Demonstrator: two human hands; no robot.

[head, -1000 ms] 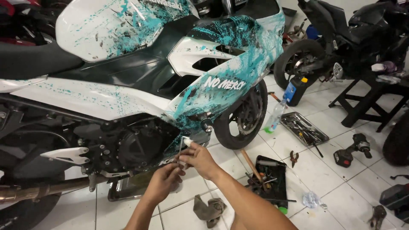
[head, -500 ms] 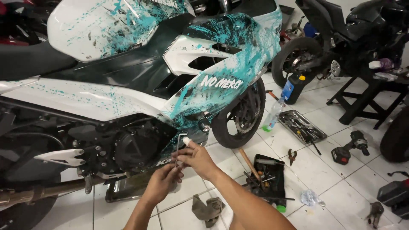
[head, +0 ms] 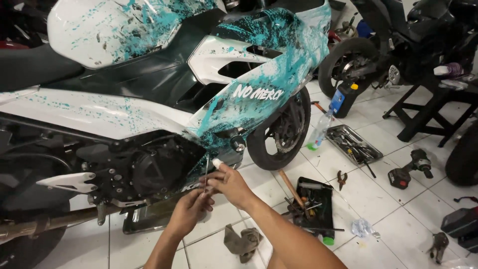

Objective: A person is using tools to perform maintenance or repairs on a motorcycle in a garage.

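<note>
Head view: white and teal faired motorcycle (head: 164,94) fills the frame, its black engine casing (head: 149,169) directly behind the hands. Black tool tray (head: 314,201), grey rag (head: 241,241), clear plastic bottle (head: 320,130) on tiled floor. Thin metal rod (head: 206,172) stands near upright, long axis vertical, before the casing. Left hand (head: 188,211) and right hand (head: 230,185) both closed, pinching it.

The left hand (head: 191,209) hides its small object (grip unclear).
</note>
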